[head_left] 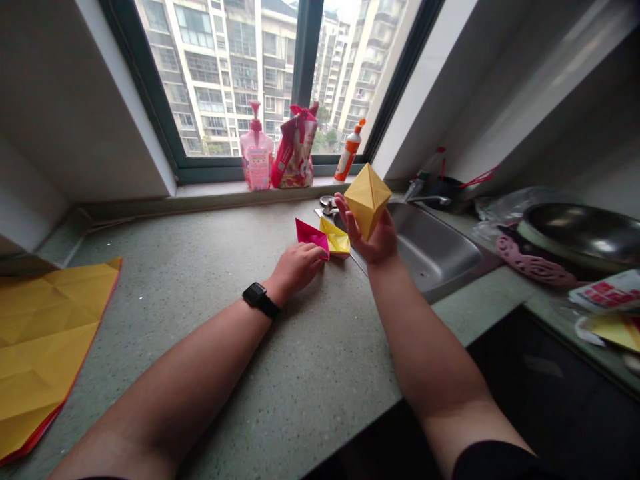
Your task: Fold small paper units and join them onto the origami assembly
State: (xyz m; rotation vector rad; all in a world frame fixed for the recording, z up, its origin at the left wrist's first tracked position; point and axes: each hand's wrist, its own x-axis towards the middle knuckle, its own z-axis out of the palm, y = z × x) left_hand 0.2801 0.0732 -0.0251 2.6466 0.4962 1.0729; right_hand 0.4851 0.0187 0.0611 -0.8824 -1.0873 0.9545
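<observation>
My right hand (376, 239) is raised at the sink's left edge, fingers wrapped round the lower part of a folded yellow paper shape (368, 195) with a diamond-like, creased face. On the countertop, my left hand (299, 267), with a black watch on the wrist, has its fingers closed at the near side of a magenta folded paper boat (311, 235). Its fingertips are partly hidden behind the knuckles. Touching the magenta boat on its right is a bright yellow folded paper boat (336, 239).
Creased yellow paper sheets with a red underside (47, 340) lie at the left. A steel sink (430, 240) with a faucet (433, 199) is at the right, beside a metal bowl (590, 223). A pink pump bottle (257, 157), a red bag (296, 150) and an orange bottle (349, 153) line the windowsill.
</observation>
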